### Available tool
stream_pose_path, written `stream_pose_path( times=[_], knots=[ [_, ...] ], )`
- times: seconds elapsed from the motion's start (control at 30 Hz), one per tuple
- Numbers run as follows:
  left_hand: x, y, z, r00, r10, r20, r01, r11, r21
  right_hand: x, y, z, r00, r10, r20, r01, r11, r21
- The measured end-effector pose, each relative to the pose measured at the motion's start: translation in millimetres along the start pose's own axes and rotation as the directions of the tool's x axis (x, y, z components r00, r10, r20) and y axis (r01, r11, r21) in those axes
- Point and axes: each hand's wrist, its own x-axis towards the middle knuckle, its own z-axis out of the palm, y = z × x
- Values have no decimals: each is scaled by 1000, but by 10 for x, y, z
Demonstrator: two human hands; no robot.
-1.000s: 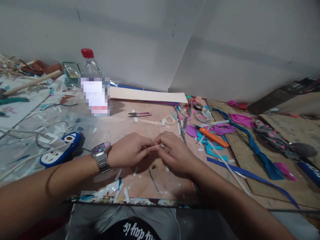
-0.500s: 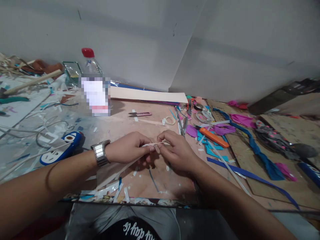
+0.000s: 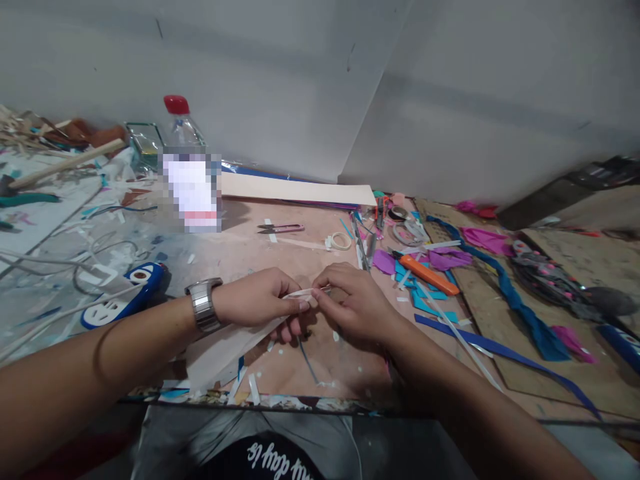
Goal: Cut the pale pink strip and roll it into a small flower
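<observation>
Both hands meet over the middle of the worktable. My left hand [image 3: 263,297], with a metal watch on its wrist, pinches a pale strip [image 3: 227,353] of thin, paper-like or cloth-like material between thumb and fingers. The strip widens below that wrist and hangs toward the table's front edge. My right hand [image 3: 353,300] is closed on the strip's narrow, folded or twisted end, its fingertips almost touching the left thumb. Exactly how the end is folded is hidden by the fingers. Beyond the hands lie thread snips [image 3: 283,229] and a small tape roll [image 3: 341,241].
An orange utility knife [image 3: 429,275] lies among coloured scraps to the right, near a blue ribbon [image 3: 510,360]. On the left sit a blue-and-white power strip [image 3: 123,297] and cables. Behind stand a red-capped bottle [image 3: 183,123] and a long pale sheet [image 3: 300,190].
The wide part of the pale strip has swung out below my left wrist and shows more of its surface. Both hands keep their pinch, with the left fingers shifted slightly.
</observation>
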Motion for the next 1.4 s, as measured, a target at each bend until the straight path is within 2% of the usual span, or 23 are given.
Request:
stream_pose_path(
  times=[0.2,0.4,0.67,0.73,0.8,0.9,1.0,1.2,1.33,1.4],
  knots=[
    [10,-10,-46,995,-31,94,42,992,-116,3,-19,-23,996,-78,33,76,995,58],
    [-1,-24,-121,973,-10,232,77,957,-281,-4,-1,-11,972,-226,-60,231,967,103],
    [-41,65,-126,977,5,215,79,922,-380,-4,29,-34,936,-332,-116,335,942,9],
    [-48,81,-120,977,18,212,54,944,-327,-9,17,-25,940,-311,-141,316,949,10],
    [-58,91,-104,977,30,211,18,975,-223,-17,0,-11,960,-234,-155,242,970,34],
    [-70,94,-56,985,44,167,-33,997,-71,-29,-16,5,988,-112,-111,122,988,90],
    [-74,87,0,993,47,111,-49,999,10,-31,-19,12,994,-84,-76,94,985,147],
    [-92,104,44,996,68,66,-79,980,184,-12,-39,7,999,20,-33,-14,986,165],
    [-113,137,64,986,164,-34,-138,912,386,-3,-48,3,997,69,-24,-65,988,138],
    [-113,138,81,985,165,-56,-131,914,385,-1,-45,4,997,76,-20,-73,990,121]
  ],
)
